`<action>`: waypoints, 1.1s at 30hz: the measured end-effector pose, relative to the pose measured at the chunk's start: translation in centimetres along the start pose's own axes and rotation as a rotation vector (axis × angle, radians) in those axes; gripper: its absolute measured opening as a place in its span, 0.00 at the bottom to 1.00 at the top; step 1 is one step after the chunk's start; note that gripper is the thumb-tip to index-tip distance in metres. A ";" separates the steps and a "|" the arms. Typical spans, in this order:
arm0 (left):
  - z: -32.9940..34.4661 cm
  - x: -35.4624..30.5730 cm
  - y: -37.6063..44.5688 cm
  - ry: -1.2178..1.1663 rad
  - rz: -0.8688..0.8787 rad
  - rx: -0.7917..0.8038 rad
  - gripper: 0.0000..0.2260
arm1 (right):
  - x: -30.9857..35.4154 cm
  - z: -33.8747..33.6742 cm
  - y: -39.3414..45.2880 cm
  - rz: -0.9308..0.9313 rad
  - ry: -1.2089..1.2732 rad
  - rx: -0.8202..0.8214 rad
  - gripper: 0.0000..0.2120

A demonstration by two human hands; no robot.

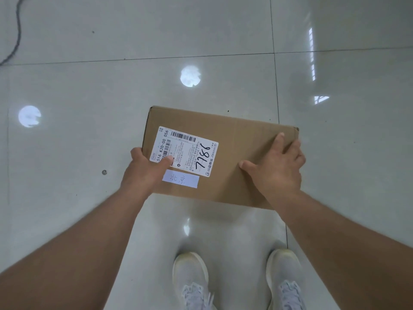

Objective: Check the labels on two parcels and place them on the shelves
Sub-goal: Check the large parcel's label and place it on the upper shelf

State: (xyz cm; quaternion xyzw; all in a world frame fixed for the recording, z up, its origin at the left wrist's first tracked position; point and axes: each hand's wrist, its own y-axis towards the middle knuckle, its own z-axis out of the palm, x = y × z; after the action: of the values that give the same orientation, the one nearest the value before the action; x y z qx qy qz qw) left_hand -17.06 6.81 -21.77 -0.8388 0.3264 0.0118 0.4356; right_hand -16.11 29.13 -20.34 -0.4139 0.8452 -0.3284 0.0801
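I hold a flat brown cardboard parcel point(237, 153) level above the floor, its top face turned up to me. A white shipping label point(185, 151) with barcodes and the handwritten number 7786 is stuck on its left half. Just below it sits a small pale strip label point(180, 181) with handwritten characters. My left hand point(145, 168) grips the parcel's left edge, thumb lying on the corner of the shipping label. My right hand point(277, 166) holds the right edge, fingers spread over the top. No second parcel and no shelves are in view.
Glossy grey floor tiles point(111, 90) reflect round ceiling lights. A dark cable point(16, 34) snakes across the far left corner. My two white shoes point(192, 280) stand directly below the parcel.
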 end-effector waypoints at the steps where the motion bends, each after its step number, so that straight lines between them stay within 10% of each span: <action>1: 0.1 0.1 -0.2 -0.005 -0.007 0.006 0.26 | -0.2 -0.2 0.1 -0.022 0.006 -0.011 0.48; 12: 0.1 4.1 -2.5 -0.257 0.033 0.229 0.25 | -4.1 -0.9 1.3 0.234 0.411 0.056 0.38; 33: -2.6 3.9 -5.6 -0.384 0.197 0.143 0.19 | -6.9 -4.1 -1.5 -0.014 0.889 -0.053 0.07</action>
State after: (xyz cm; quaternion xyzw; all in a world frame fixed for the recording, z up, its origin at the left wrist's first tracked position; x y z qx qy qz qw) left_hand -11.54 5.13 -17.29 -0.7522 0.3177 0.1906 0.5449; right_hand -12.36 35.72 -17.20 -0.2401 0.8029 -0.4530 -0.3040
